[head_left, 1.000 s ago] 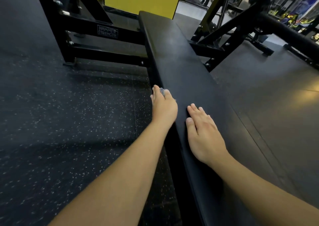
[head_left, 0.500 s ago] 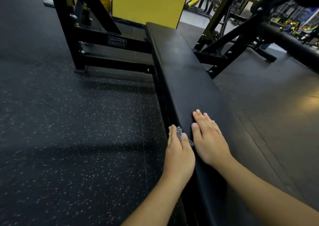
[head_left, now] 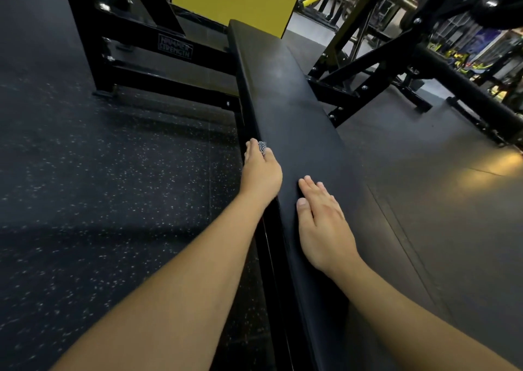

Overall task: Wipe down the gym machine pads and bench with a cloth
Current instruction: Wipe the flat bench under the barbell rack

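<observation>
A long, narrow black padded bench [head_left: 285, 110] with a smooth matte top runs lengthwise away from the person toward a yellow panel [head_left: 237, 0]. At its left edge, the left hand [head_left: 261, 172] grips a small speckled grey-and-white cloth [head_left: 262, 147], bunched between thumb and fingers against the pad's side. The right hand [head_left: 322, 226] lies flat on the top, fingers straight. A black steel frame [head_left: 169, 50] flanks it on speckled rubber flooring [head_left: 99, 186].

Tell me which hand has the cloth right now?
The left hand, at the bench's left edge: patterned cloth peeks between its fingers. The right hand lies flat, bare.
</observation>
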A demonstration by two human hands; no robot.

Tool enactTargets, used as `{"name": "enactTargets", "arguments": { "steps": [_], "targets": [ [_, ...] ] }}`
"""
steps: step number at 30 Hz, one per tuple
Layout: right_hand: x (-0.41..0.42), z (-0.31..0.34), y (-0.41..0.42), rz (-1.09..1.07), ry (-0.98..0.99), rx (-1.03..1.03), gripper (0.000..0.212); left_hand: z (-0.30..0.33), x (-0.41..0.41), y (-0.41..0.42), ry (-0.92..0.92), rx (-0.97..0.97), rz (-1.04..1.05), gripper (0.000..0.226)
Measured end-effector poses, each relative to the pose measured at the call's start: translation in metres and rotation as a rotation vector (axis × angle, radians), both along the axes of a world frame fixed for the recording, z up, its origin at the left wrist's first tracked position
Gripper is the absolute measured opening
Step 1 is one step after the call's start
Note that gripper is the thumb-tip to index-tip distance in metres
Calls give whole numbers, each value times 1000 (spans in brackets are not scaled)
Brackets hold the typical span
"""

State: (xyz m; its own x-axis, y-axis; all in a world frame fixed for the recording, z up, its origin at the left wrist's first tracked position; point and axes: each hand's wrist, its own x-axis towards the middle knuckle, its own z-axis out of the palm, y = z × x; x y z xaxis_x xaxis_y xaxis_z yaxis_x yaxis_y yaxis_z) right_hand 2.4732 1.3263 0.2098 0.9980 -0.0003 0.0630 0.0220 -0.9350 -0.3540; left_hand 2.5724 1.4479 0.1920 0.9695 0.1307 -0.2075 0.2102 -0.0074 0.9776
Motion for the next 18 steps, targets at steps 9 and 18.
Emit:
{"name": "enactTargets", "arguments": {
  "steps": [9,18],
  "targets": [
    [-1,0,-4,16,14,11,50,-11,-138,-11,-64,-8,-94,56],
    [0,0,-1,20,4,20,50,-6,-155,-21,-26,-115,-6,57]
  ]
}}
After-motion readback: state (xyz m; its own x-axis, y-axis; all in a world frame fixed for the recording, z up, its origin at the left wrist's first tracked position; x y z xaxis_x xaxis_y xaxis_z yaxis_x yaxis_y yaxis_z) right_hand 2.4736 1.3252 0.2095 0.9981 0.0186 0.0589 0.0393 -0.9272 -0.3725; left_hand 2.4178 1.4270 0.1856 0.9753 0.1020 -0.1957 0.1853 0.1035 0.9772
